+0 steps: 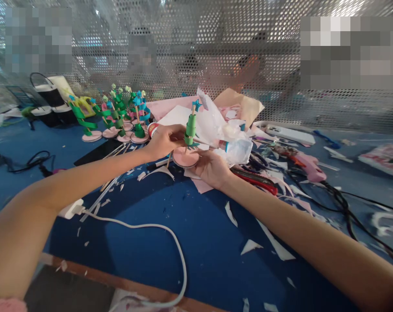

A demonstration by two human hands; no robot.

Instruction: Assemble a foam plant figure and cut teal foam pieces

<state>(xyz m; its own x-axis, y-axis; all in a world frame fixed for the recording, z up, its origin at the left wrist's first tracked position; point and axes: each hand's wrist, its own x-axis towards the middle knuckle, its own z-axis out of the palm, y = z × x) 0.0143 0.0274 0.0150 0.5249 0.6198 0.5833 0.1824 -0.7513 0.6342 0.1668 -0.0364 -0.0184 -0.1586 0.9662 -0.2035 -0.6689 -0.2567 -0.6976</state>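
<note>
A small paper tree (190, 129) stands upright between my hands: a green paper strip coiled round a thin wooden stick, a blue star on top, a round pink base (185, 157) below. My right hand (214, 170) grips the base's right edge from beneath, with some fingers hidden behind it. At the tree's left side, my left hand (166, 141) has its fingers pressed together against the green strip. Similar paper trees (119, 117) in green and blue, on pink round bases, stand in a group to the left.
Behind my hands lie crumpled papers (196, 115). To the right are a pink glue gun (310, 167), red-handled cutter (258, 181), white phone (290, 134) and black cables. A white cable (170, 229) crosses the blue table (144, 255) among paper scraps. A perforated metal screen (183, 47) rises behind.
</note>
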